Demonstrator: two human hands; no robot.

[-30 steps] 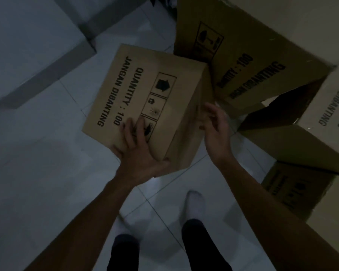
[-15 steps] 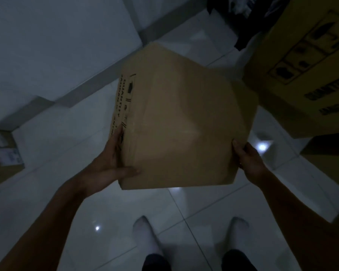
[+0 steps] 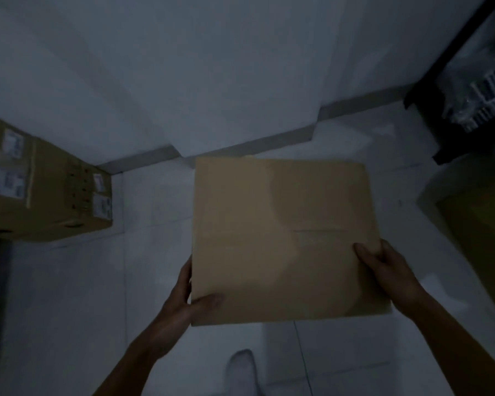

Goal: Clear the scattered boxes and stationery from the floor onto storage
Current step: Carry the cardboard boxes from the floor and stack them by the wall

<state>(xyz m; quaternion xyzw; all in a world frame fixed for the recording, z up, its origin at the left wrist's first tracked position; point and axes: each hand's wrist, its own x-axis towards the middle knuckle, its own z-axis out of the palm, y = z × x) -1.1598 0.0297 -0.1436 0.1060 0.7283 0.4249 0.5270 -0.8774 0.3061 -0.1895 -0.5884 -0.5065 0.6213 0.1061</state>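
Both hands grip box (image 3: pixel 280 238); labelled carton (image 3: pixel 40 192) left

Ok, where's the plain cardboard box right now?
In the head view, the plain cardboard box is centre frame, held off the floor between the left hand and right hand, right of the labelled carton by the wall.

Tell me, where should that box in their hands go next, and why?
Probably carry it left toward the labelled carton by the wall. Both the left hand and right hand grip the plain box above bare floor.
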